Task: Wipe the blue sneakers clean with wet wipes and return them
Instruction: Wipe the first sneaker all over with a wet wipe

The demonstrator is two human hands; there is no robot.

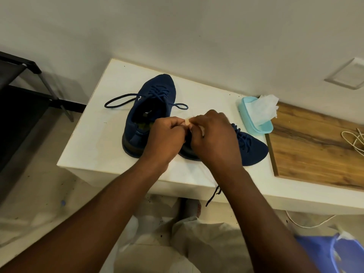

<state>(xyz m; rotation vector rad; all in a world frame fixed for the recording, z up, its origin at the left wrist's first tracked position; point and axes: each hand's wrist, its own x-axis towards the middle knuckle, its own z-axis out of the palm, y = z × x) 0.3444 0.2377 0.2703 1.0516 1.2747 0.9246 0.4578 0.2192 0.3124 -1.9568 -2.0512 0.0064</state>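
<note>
A white table (94, 138) stands against a plain white wall (177, 26). A black rack (23, 91) is to the left of the table, and a pale floor (39, 194) is below it. A brown wooden board (315, 154) lies just beside the right end of the table, with a thin pale cord (354, 138) on it.

A light blue box (264, 129) sits on the back right part of the table. It is open, and a white wet wipe (265, 109) sticks up out of it. A blue bin (315, 247) is low down, in front of the table's right end; what is in it is too blurry to tell.

Both blue sneakers are on the middle of the table. The left sneaker (149, 99) points its toe at the wall. The right sneaker (254, 150) points its toe at the board.

Over the middle of the table the left hand (163, 138) and the right hand (214, 134) meet. Their fingers are curled in, and both pinch a small pale wipe (187, 121) between them
</note>
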